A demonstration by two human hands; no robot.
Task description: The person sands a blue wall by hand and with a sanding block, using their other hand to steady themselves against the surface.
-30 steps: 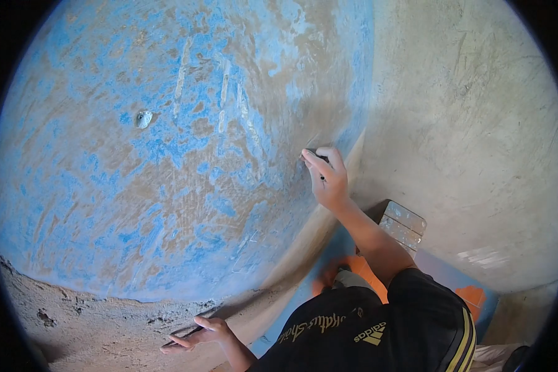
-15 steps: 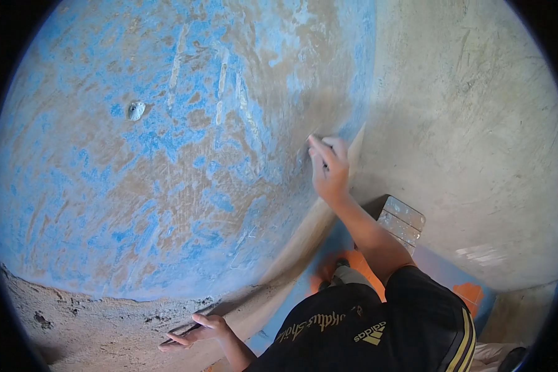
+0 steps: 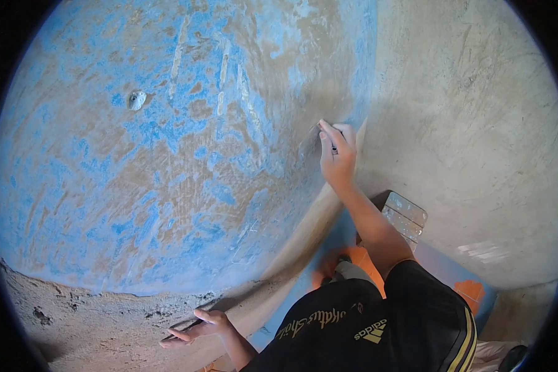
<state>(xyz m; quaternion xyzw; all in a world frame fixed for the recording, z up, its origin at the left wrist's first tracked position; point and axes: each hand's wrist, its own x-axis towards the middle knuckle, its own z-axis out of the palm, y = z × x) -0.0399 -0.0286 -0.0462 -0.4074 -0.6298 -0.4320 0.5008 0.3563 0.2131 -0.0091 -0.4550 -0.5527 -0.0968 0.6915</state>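
My right hand (image 3: 339,154) is closed, its fingertips right at a wall patched with blue paint and grey-brown plaster (image 3: 229,186), near the inner corner. A small dark bit shows between its fingers, but I cannot tell what they hold. Lower down, my left hand (image 3: 204,327) is open with fingers stretched out, close to the rough bare strip (image 3: 105,328) below the painted area. A dark shadow lies along the wall beside it.
A plain grey-beige wall (image 3: 465,136) meets the blue one at the right. Below my right forearm stands a paint-spattered slatted stool or step (image 3: 405,212). The floor has blue and orange areas (image 3: 470,292). A small pale fixture (image 3: 136,100) sits on the wall.
My right hand has shifted slightly up and to the right along the wall, still closed. My left hand stays in almost the same place.
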